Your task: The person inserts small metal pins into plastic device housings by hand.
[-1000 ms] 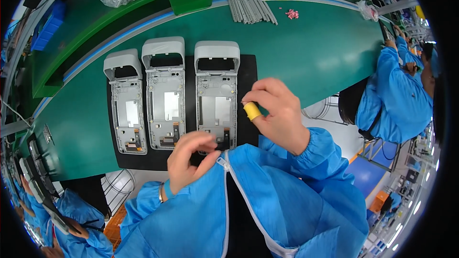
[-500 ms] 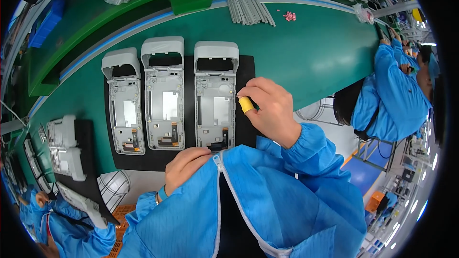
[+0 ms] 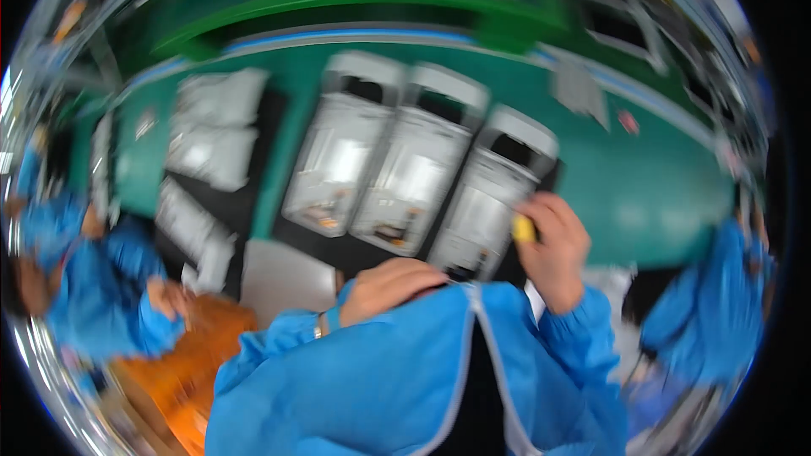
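Three grey device housings with open-framed heads lie side by side: a left housing (image 3: 342, 143), a middle housing (image 3: 414, 156) and a right housing (image 3: 494, 194). They rest on a black mat (image 3: 325, 243). My right hand (image 3: 557, 249), a yellow cover on one finger, is at the right housing's right edge. Its fingers are closed in a pinch; whatever they hold is too blurred to make out. My left hand (image 3: 390, 287) lies near the lower end of the right housing, fingers stretched out together, nothing visible in them.
A bundle of grey strips (image 3: 579, 89) and small pink pieces (image 3: 628, 122) lie on the green table (image 3: 650, 194). Behind runs a green shelf (image 3: 338, 2). More white housings (image 3: 215, 127) sit at left. Co-workers in blue sit left (image 3: 101, 279) and right (image 3: 710, 287).
The view has swung left and blurred, so the housings appear further right and tilted. An orange surface shows at lower left. My right hand stays beside the right housing, my left near its lower end.
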Tool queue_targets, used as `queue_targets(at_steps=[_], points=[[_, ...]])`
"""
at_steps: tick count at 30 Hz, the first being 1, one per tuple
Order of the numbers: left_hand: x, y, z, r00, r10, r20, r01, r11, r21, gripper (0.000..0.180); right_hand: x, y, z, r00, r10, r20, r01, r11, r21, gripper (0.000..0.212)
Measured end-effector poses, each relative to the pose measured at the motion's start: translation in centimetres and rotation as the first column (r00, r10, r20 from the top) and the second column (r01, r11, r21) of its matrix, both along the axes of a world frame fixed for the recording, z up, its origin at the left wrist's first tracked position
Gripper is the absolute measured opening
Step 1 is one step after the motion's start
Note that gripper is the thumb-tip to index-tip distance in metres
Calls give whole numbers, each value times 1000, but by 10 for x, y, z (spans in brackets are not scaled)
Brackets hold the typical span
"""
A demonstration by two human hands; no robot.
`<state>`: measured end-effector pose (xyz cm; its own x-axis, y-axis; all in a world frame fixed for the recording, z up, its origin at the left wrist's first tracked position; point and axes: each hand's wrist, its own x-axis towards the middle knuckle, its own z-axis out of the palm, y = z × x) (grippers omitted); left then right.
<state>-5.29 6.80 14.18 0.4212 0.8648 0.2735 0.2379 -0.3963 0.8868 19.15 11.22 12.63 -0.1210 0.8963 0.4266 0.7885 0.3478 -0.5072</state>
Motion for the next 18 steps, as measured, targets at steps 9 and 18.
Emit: queue_targets(at_steps=[9, 18], points=[[-53, -38, -9, 803, 595, 37, -592, 803, -77, 14, 5, -9, -4, 997, -26, -77, 20, 997, -78, 21], [-106, -24, -32, 523, 848, -83, -852, 517, -77, 34, 88, -45, -17, 796, -554, -243, 491, 826, -275, 15]])
